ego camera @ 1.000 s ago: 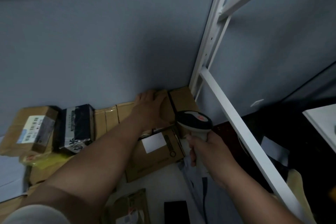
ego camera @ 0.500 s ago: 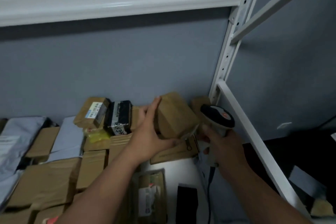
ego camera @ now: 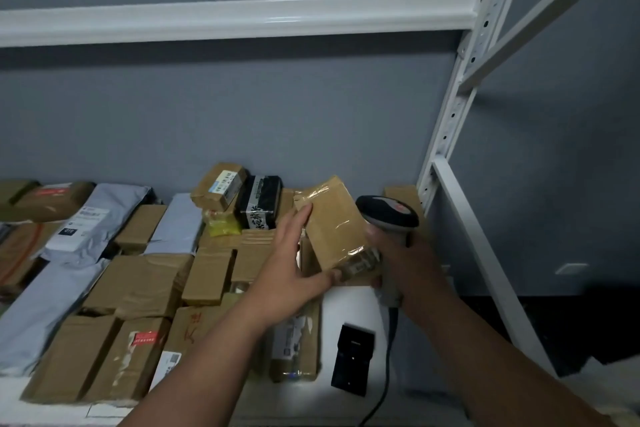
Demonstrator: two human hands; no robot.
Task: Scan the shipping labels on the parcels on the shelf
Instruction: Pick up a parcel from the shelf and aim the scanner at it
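A person's two bare forearms reach forward over a white metal shelf (ego camera: 349,308) crowded with parcels, set against a grey wall. The left hand (ego camera: 291,263) holds a small brown cardboard box wrapped in clear tape (ego camera: 332,222), lifted above the shelf and tilted; the fingers lie nearly straight up the box's left side, while the thumb hooks under its lower edge, so the box sits cradled between thumb and fingers. A strip of printed label shows along the box's lower right edge, too blurred to read. Just to the right, touching or almost touching the box, the right hand (ego camera: 412,263) is curled round the grey handle of a handheld barcode scanner with a black head (ego camera: 388,215); its dark cable (ego camera: 384,381) trails down toward the bottom of the view. The scanner's head sits just beside the box's upper right corner. Below the hands, a small black rectangular device (ego camera: 353,359) lies flat on a bare patch of shelf. To the left lie many brown cardboard boxes (ego camera: 145,288) packed side by side, with grey plastic mailer bags (ego camera: 90,218) among them and a black packet with white characters (ego camera: 258,206) near the wall. A white upright post with holes (ego camera: 460,94) frames the shelf on the right.
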